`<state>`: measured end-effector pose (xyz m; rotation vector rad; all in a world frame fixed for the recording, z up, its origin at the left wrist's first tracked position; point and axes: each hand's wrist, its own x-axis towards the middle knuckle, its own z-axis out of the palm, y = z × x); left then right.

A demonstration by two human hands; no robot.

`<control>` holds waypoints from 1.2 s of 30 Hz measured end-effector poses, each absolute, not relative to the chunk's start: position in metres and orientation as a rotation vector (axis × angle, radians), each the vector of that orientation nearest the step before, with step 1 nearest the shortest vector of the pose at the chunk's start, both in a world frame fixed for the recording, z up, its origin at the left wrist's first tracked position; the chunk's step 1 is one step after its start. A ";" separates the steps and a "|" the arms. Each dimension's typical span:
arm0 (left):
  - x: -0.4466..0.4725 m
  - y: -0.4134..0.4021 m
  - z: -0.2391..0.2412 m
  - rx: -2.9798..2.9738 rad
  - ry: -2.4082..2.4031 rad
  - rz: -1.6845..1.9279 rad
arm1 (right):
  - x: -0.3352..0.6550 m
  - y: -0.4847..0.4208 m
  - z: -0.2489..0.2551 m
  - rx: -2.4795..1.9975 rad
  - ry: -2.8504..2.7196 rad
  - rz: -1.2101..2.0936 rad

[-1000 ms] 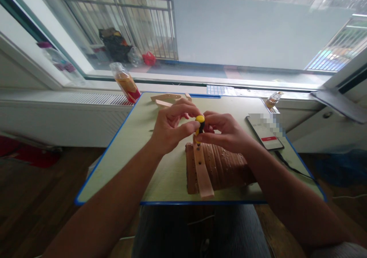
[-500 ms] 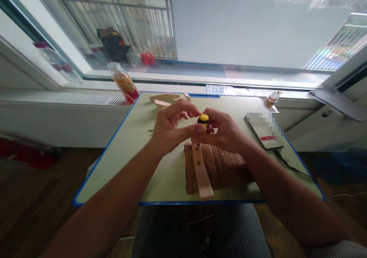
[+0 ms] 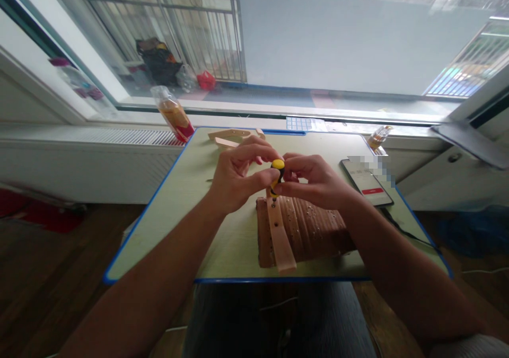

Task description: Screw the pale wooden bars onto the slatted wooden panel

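Screwdriver (image 3: 277, 169), yellow cap up, stands near upright at mid-surface, tip down on the far end of the pale wooden strip (image 3: 281, 241). Left hand (image 3: 234, 180) and right hand (image 3: 316, 184) meet on its handle from either side, both grips closed on it. Strip's long axis runs from near edge towards far edge. It lies on the brown slat stack (image 3: 314, 230) by the near edge of the surface (image 3: 178, 215).

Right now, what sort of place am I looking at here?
Probably a room in a flat: a small blue-edged table against a wide window, a phone on it, the left hand and right hand pinching a yellow screwdriver over wooden slats.
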<state>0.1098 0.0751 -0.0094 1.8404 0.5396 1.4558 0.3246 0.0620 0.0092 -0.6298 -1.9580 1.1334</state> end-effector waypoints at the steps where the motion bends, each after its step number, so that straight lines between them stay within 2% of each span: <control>1: 0.110 0.075 -0.009 1.834 0.530 1.453 | 0.324 0.062 0.008 -0.633 -1.956 1.129; 15: 0.111 0.080 -0.013 1.825 0.520 1.478 | 0.319 0.063 -0.002 -0.748 -1.893 1.047; 22: 0.110 0.077 -0.011 1.809 0.533 1.466 | 0.323 0.063 0.005 -0.660 -1.901 1.219; 36: 0.111 0.077 -0.014 1.778 0.536 1.469 | 0.321 0.062 -0.003 -0.736 -1.895 1.107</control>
